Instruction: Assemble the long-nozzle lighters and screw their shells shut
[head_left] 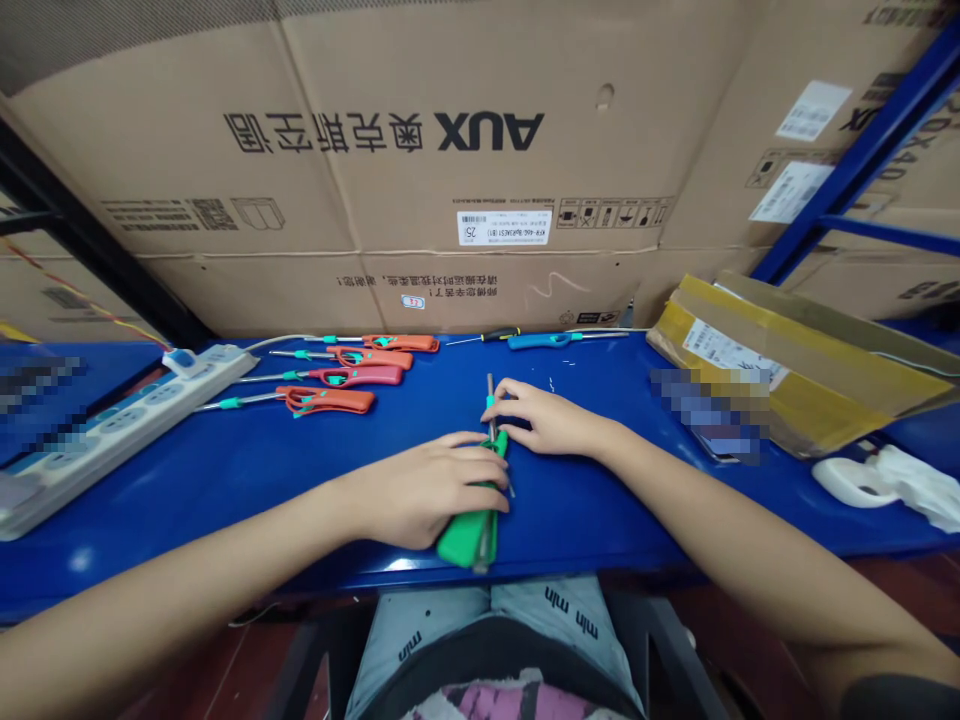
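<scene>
The green lighter has a slim, teal-banded metal barrel.

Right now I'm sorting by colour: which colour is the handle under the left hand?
The handle is green, clearest in the head view.

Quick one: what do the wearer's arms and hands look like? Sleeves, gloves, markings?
Left hand and right hand: ungloved, no rings, watches, cables or markings visible. Both forearms uncovered. Dark sleeve edge near the right elbow; left sleeve out of frame, if any.
</scene>
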